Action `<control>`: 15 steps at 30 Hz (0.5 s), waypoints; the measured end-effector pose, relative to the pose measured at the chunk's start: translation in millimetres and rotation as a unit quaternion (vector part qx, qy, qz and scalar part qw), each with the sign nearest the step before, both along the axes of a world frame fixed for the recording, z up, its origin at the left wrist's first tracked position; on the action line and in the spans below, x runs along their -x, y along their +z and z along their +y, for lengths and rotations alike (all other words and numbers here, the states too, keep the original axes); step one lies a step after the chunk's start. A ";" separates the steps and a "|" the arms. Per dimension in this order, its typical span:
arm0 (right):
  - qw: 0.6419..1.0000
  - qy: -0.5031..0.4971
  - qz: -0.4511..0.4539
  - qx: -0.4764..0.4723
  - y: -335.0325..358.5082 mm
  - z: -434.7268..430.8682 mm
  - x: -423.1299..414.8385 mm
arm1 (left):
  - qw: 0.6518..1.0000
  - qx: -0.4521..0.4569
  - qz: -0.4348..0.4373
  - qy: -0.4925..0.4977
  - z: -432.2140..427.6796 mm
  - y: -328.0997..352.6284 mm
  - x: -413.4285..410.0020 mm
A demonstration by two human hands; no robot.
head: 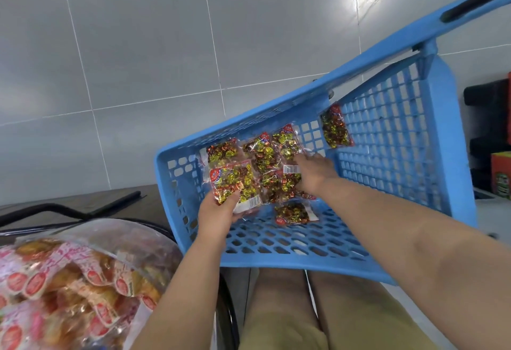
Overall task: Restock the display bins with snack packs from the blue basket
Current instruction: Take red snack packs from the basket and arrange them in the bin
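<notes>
The blue basket (392,134) stands on the tiled floor in front of my knees, holding several clear snack packs of gold and red wrapped candies. My left hand (218,214) grips one snack pack (235,181) by its lower edge, inside the basket's left part. My right hand (312,172) reaches into the middle of the basket with its fingers resting on a pile of packs (276,167). One more pack (336,127) leans against the far wall, and another (294,213) lies flat near me.
A display bin (83,272) with pink-labelled bags of fried snacks sits at lower left, ringed by a dark wire frame. Grey floor tiles fill the far side. Dark crates and a red-green box (500,175) stand at the right edge.
</notes>
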State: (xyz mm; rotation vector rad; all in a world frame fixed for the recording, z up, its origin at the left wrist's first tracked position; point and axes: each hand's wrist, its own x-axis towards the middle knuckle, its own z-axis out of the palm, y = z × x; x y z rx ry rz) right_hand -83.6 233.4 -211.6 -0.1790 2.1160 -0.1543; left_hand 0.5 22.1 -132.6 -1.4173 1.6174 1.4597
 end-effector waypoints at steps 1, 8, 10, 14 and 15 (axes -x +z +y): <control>1.000 0.013 0.014 -0.007 -0.9 0.7 -2.3 | 1.000 0.000 -0.009 0.003 -0.1 -1.1 -1.2; 0.999 0.004 0.010 -0.050 -4.9 13.0 -5.7 | 0.999 0.040 -0.012 -0.027 2.0 -3.9 -6.2; 0.998 0.034 -0.020 -0.041 -0.4 15.9 -3.2 | 0.999 0.038 -0.012 -0.021 2.7 -5.5 -8.6; 0.996 0.014 -0.082 0.030 20.8 26.4 0.4 | 0.999 0.015 -0.014 0.024 7.4 -4.3 -11.9; 0.996 -0.042 -0.059 0.045 27.3 30.0 2.5 | 0.998 -0.007 -0.014 0.054 9.8 -2.1 -10.9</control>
